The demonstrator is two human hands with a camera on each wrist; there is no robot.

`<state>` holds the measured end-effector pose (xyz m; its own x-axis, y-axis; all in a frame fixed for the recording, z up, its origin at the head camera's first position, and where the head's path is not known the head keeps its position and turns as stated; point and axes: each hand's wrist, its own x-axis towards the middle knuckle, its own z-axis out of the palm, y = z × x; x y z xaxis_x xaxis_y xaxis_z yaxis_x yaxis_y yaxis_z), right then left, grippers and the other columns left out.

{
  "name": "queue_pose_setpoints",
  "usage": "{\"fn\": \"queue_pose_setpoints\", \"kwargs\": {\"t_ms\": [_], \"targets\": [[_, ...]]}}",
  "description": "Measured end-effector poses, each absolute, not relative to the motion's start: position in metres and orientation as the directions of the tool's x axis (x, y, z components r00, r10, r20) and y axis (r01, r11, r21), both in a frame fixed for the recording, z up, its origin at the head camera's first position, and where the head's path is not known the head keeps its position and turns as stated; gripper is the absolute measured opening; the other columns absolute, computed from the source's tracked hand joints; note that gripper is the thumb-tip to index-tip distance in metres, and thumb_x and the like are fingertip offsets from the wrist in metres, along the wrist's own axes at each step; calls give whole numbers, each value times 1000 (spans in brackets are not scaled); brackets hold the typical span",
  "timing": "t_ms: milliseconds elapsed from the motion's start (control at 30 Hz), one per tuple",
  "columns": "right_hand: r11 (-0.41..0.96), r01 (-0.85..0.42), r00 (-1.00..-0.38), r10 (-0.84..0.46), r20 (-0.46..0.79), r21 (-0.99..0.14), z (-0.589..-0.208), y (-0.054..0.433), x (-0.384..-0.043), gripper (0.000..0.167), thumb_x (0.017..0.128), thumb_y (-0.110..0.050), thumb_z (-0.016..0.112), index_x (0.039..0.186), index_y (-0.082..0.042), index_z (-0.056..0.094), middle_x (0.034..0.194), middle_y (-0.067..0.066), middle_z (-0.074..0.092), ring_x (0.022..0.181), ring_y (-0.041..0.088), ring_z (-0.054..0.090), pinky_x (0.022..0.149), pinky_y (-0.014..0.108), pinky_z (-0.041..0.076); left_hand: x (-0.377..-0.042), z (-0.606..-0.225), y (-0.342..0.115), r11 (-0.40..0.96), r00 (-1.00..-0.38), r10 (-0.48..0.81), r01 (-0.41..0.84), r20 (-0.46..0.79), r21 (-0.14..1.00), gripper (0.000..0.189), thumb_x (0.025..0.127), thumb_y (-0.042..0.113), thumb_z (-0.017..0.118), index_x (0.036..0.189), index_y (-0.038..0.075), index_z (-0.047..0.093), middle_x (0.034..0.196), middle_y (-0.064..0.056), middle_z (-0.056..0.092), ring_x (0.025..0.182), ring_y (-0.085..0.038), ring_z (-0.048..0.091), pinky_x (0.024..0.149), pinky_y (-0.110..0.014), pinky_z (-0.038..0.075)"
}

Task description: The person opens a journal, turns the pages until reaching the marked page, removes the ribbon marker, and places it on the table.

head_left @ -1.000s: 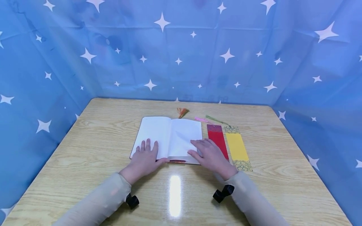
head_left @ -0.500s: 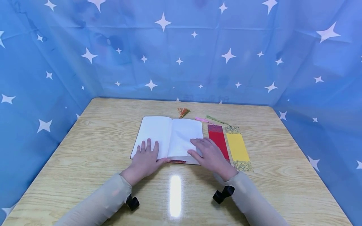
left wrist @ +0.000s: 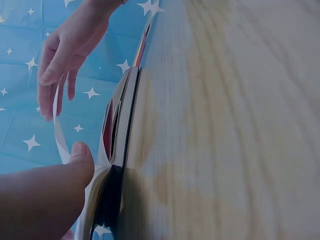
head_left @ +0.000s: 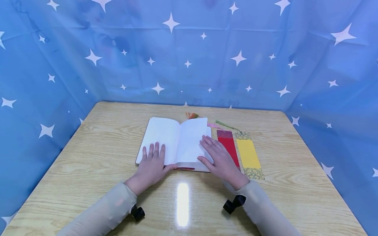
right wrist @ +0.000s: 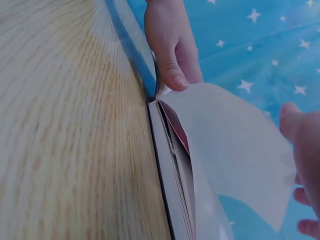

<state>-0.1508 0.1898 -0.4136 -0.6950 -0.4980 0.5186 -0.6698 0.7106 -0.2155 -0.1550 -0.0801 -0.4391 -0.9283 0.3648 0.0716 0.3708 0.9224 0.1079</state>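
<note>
A notebook (head_left: 162, 131) with blank white pages lies open on the wooden table. My left hand (head_left: 151, 167) rests on its left page, fingers spread, with the thumb (left wrist: 80, 162) at the fold by the near edge. On the other side, a page (right wrist: 235, 150) of the right half stands raised and curved. My right hand (head_left: 220, 160) is at that page's outer edge, fingers nearly straight, thumb apart from them. Under the raised page, a dark red strip (right wrist: 175, 122) shows between the leaves. An orange and green tassel (head_left: 192, 115) sticks out at the notebook's far edge.
A red bookmark (head_left: 228, 142) with a pink tassel lies to the right of the notebook, partly behind my right hand. Beyond it is a yellow bookmark (head_left: 248, 152) with a green tassel. A blue starry curtain (head_left: 189, 49) surrounds the table's back and sides.
The right page has risen and now curves up, covering part of the tassels behind it. My right hand has shifted slightly up and away; the left hand stays in place.
</note>
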Motion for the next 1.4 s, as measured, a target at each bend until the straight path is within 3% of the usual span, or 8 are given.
{"fn": "queue_pose_setpoints", "kwargs": {"t_ms": [233,467,667,800,967,1167,1267,1400], "targets": [[700,-671,-696,-481,533,-243,-414,191,-150,68,83,-27,69,140,-2,40,145,14,35,134,28,31,105,49,27,-155,-441,-80,891,-891,423,442,165,106,95,89,66,36,148,-2,6,151,-26,8,137,-42,10,107,-58,10],[701,-673,-690,-480,542,-236,-416,193,-150,64,88,-32,61,140,-1,39,145,14,36,133,29,33,104,51,28,-156,-442,-80,835,-821,472,533,322,134,108,86,53,57,144,1,-18,148,-27,-20,137,-45,-3,105,-60,13],[696,-680,-679,-478,556,-232,-418,194,-150,62,92,-39,55,138,0,41,142,15,40,131,29,36,103,50,30,-158,-441,-82,797,-766,486,586,422,147,116,82,45,67,142,-3,-19,146,-33,-16,135,-48,-3,104,-61,14],[717,-650,-716,-469,517,-251,-418,195,-149,63,89,-35,59,140,-3,40,143,13,40,132,26,35,105,46,29,-158,-441,-83,770,-730,483,617,483,162,117,80,41,69,141,-4,-21,144,-34,-21,135,-47,-8,104,-60,14],[734,-629,-739,-460,493,-258,-419,196,-148,65,85,-27,66,141,-5,40,142,12,41,131,26,37,104,46,30,-160,-443,-84,720,-630,479,680,611,137,118,77,34,72,141,-6,-19,143,-34,-24,134,-50,-9,106,-58,9],[739,-622,-748,-461,479,-260,-421,197,-149,60,86,-28,65,136,-2,45,139,14,45,127,28,42,103,47,31,-164,-444,-84,680,-494,451,730,743,72,118,73,27,73,142,-6,-17,144,-29,-28,133,-51,-9,106,-59,9],[758,-594,-776,-454,437,-268,-421,198,-148,58,88,-31,63,135,-2,47,137,14,47,125,28,44,103,47,31,-166,-443,-84,658,-445,439,751,781,58,115,73,24,72,142,-6,-14,145,-27,-28,134,-49,-12,105,-60,8],[790,-541,-830,-445,337,-288,-424,198,-149,57,89,-36,60,134,-3,48,135,15,49,124,30,45,103,48,31,-165,-441,-85,645,-393,425,763,816,32,111,73,20,70,143,-5,-13,144,-25,-32,133,-52,-3,105,-61,8]]}}
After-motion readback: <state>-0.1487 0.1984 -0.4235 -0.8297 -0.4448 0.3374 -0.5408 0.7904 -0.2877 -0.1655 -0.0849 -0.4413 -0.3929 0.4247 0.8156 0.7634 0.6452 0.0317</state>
